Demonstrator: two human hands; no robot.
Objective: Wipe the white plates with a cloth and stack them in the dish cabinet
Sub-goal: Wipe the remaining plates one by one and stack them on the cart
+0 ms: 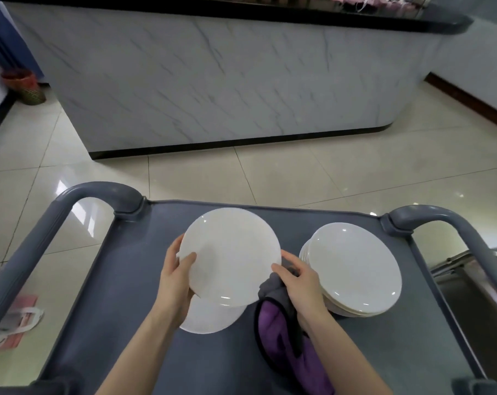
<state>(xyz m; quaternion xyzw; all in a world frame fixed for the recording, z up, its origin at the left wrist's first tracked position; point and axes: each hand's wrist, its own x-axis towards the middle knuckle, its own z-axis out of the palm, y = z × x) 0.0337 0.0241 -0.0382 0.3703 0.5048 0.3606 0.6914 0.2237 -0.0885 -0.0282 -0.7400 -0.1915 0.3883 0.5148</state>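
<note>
Between both hands: white plate point(233, 258), lifted off the cart top point(139, 280), tilted, face toward the camera. Directly under its near edge a second plate point(207, 319) lies flat on the cart, partly covered by the held one and the left wrist. Just right of the right-hand knuckles: stack of white plates point(355, 269), close to the hand; contact can't be judged. Cloth point(278, 334), grey outside, purple inside, black trim, hangs from the right hand down onto the cart. Cart has curved grey handles at far left point(99, 192) and far right point(429, 215). Beyond: tiled floor, marble-look counter point(213, 81) with dark top, woven basket point(25, 86) far left by the wall, pink bag point(16, 320) on the floor left of the cart.

Grip: left hand point(174, 280) grasps the plate's left rim, thumb point(189, 262) on the upper face, fingers behind it, hidden. Right hand point(301, 283) is clenched round the bunched cloth, thumb and cloth against the plate's right rim. Plate spans the gap between the two thumbs, most of it beyond them.
</note>
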